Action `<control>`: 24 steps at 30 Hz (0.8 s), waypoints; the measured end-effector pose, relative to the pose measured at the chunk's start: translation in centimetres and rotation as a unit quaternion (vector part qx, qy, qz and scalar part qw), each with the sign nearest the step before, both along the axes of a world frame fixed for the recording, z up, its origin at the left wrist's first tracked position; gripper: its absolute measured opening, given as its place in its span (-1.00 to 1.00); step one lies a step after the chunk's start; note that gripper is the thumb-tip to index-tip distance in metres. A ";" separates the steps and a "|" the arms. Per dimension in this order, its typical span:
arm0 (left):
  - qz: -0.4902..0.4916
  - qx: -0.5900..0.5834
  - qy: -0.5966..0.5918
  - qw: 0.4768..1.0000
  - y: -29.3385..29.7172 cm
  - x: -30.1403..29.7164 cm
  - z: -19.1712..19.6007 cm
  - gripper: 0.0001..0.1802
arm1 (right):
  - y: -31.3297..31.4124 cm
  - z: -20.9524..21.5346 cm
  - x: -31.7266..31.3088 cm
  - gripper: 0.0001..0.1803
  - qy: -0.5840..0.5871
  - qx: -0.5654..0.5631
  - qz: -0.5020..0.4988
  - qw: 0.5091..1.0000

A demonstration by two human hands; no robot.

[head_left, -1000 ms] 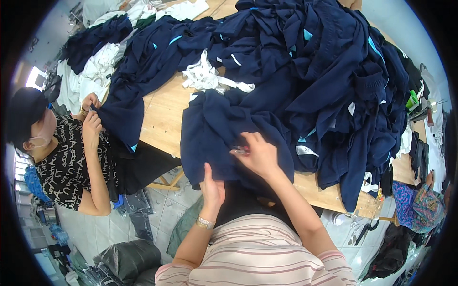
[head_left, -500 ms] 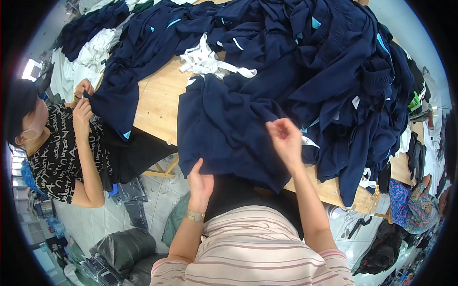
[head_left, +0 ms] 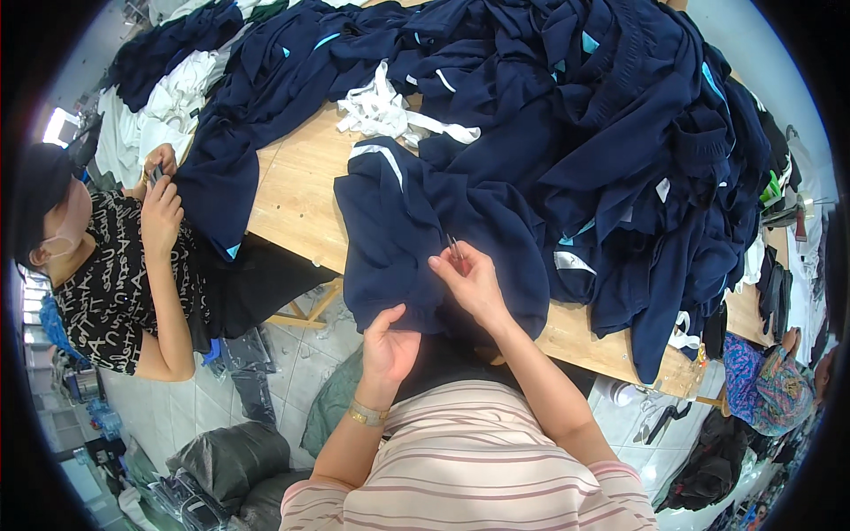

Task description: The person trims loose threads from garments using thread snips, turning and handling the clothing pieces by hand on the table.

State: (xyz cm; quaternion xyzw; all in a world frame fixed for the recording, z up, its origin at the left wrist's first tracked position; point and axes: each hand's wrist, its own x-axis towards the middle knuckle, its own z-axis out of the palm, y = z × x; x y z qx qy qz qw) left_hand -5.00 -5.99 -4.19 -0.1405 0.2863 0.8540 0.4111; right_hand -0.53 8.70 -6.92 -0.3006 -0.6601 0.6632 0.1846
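Note:
A navy garment (head_left: 390, 230) lies partly over the table's near edge in front of me, a white strip showing at its far end. My left hand (head_left: 390, 347) grips its near edge, thumb on top and the other fingers mostly tucked underneath. Above the middle of the cloth is my right hand (head_left: 474, 281), closed around small metal thread snips (head_left: 455, 247) whose narrow blades point away from me. I cannot tell whether the blades touch the fabric.
A large heap of navy garments (head_left: 620, 133) covers the table's far and right parts. White fabric strips (head_left: 376, 111) lie on the wooden tabletop (head_left: 297, 195). At the left, a masked person (head_left: 115, 274) holds navy cloth. Dark plastic bags (head_left: 230, 460) rest on the floor.
My right hand has moved left, over the garment, and the snips now show in it. The garment has shifted and bunched, uncovering the white strip. My left hand has slid slightly right.

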 end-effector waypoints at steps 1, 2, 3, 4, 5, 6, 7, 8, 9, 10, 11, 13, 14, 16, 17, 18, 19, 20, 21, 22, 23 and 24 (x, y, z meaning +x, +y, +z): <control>0.001 -0.004 -0.002 1.000 0.0 0.0 -0.1 -0.42 | -0.1 0.2 0.2 -0.70 0.003 0.019 -0.005 1.000; 0.001 -0.004 -0.002 1.000 -0.2 0.0 -0.3 -0.42 | -0.2 0.2 0.3 -0.70 0.003 0.019 -0.005 1.000; -0.010 -0.010 -0.010 1.000 -0.4 0.1 -0.7 -0.46 | -0.4 0.3 0.5 -0.71 0.001 0.042 -0.013 0.999; -0.022 -0.016 -0.018 0.999 -0.7 0.2 -1.1 -0.48 | -0.5 0.3 0.8 -0.71 -0.002 0.064 -0.021 0.998; -0.022 -0.016 -0.019 0.999 -1.0 0.5 -1.3 -0.48 | -0.6 0.0 1.1 -0.71 -0.003 0.064 -0.021 0.998; -0.025 -0.097 -0.070 0.993 -1.4 0.9 -1.4 -0.58 | -0.6 -0.5 1.5 -0.73 -0.018 0.080 -0.010 0.997; -0.028 -0.176 -0.121 0.977 -1.8 1.4 -1.6 -0.65 | -0.6 -0.9 2.0 -0.74 -0.033 0.096 0.000 0.995; -0.074 -0.197 -0.118 0.970 -2.5 1.9 -1.9 -0.61 | -0.7 -1.2 2.3 -0.76 -0.038 0.097 0.015 0.994; -0.155 -0.199 -0.116 0.961 -3.5 2.0 -1.9 -0.63 | -0.8 -1.6 2.6 -0.76 -0.039 0.097 0.015 0.994; -0.236 -0.201 -0.113 0.944 -4.1 1.8 -1.4 -0.65 | -0.9 -1.9 2.7 -0.77 -0.037 0.099 0.018 0.994; -0.292 -0.203 -0.054 0.933 -4.2 1.7 -0.3 -0.63 | -0.9 -2.1 2.8 -0.77 -0.035 0.102 0.020 0.994; -0.376 -0.172 0.155 0.897 -4.7 0.0 -0.8 -0.63 | -0.8 -2.1 2.9 -0.77 -0.033 0.109 0.020 0.993; -0.326 -0.183 0.245 0.895 -4.0 -1.1 -0.6 -0.63 | -0.8 -2.0 2.9 -0.77 -0.031 0.116 0.019 0.993; -0.250 -0.285 0.398 0.836 -1.6 -4.4 -0.3 -0.68 | -0.6 -2.2 3.0 -0.78 -0.035 0.116 0.019 0.993; -0.179 -0.338 0.477 0.792 -0.5 -6.2 -1.1 -0.70 | -0.6 -2.2 3.0 -0.78 -0.025 0.118 0.015 0.993; -0.102 -0.444 0.562 0.690 1.1 -7.7 -1.8 -0.69 | -0.5 -2.4 3.1 -0.78 -0.016 0.122 0.008 0.992; -0.017 -0.477 0.605 0.638 2.1 -9.6 -3.3 -0.57 | -0.7 -2.3 3.0 -0.78 -0.009 0.125 0.010 0.992; 0.036 -0.545 0.612 0.573 3.2 -11.4 -4.7 -0.50 | -0.9 -2.2 3.0 -0.80 -0.006 0.123 0.021 0.992; 0.088 -0.607 0.611 0.501 4.2 -13.0 -5.9 -0.42 | -1.1 -2.1 3.1 -0.81 -0.004 0.122 0.031 0.992; 0.058 -0.612 0.587 0.527 5.2 -14.5 -6.7 -0.35 | -1.2 -2.4 3.3 -0.78 -0.011 0.149 0.043 0.988; 0.030 -0.620 0.560 0.548 5.4 -16.0 -7.4 -0.28 | -1.5 -2.5 3.4 -0.79 -0.008 0.163 0.054 0.985; -0.034 -0.621 0.559 0.549 4.7 -18.0 -8.6 -0.35 | -2.0 -2.3 3.3 -0.79 -0.003 0.176 0.070 0.982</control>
